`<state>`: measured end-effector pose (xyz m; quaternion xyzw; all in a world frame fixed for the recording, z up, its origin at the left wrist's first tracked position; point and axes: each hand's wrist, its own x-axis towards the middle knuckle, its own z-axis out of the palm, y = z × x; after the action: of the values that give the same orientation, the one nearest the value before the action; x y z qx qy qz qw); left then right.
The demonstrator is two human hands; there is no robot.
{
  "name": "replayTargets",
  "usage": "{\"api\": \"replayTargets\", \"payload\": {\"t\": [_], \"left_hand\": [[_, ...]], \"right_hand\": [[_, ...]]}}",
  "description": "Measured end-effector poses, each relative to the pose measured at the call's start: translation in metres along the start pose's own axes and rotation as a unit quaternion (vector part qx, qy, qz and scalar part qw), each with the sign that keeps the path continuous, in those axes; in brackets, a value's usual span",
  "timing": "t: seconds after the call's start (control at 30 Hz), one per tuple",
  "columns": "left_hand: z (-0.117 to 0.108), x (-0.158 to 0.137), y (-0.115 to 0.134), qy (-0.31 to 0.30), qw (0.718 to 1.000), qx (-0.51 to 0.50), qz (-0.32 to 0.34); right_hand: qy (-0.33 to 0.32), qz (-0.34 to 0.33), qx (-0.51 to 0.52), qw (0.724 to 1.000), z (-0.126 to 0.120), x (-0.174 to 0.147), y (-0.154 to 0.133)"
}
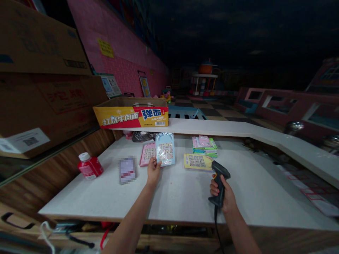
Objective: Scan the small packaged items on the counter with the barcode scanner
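My left hand (154,170) pinches the lower left corner of a light blue packet (166,150), flat, glossy and printed with a grid of small pictures. Just behind that hand lies a pink packet (147,153) of similar make, partly covered by the blue one. Wrapped round the grip of a black barcode scanner (219,183) is my right hand (223,190); the scanner's cable hangs over the desk's front edge. Its head overlaps the right end of a yellow packet (197,162) on the desk. Behind that sits a stack of small packets (204,145), mostly pink and green.
A red bottle (90,166) with a white cap and a blurred-out flat object (127,170) stand left on the white desk (174,201). A yellow noodle carton (132,116) rests on the raised ledge (212,127). Large cardboard boxes (47,102) tower at the left.
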<state>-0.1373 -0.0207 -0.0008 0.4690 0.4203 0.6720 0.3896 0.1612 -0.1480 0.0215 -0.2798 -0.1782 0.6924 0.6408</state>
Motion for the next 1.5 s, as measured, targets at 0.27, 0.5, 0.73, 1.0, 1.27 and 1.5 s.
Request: {"api": "replayTargets", "payload": {"t": [0.27,0.5,0.73,1.0,1.27,1.5], "left_hand": [[0.035,0.006,0.017,0.028,0.995,-0.072,-0.069],[0.073,0.024,0.01,0.022,0.986,-0.098,-0.133],[0.112,0.035,-0.023,-0.028,0.986,0.068,-0.152],[0.1,0.023,-0.026,-0.088,0.959,0.265,0.054],[0.094,-0.02,-0.023,-0.194,0.904,0.347,0.16],[0.119,-0.026,-0.02,-0.182,0.891,0.394,0.136]], "right_hand": [[-0.002,-0.001,0.069,0.998,-0.004,-0.002,-0.002],[0.007,0.005,0.117,0.993,-0.009,0.003,-0.002],[0.011,-0.002,0.095,0.995,-0.007,0.005,-0.004],[0.008,0.001,0.115,0.993,-0.007,0.005,-0.003],[-0.002,0.013,0.101,0.995,-0.01,0.006,-0.004],[0.009,0.033,0.143,0.989,-0.01,0.005,-0.004]]}}
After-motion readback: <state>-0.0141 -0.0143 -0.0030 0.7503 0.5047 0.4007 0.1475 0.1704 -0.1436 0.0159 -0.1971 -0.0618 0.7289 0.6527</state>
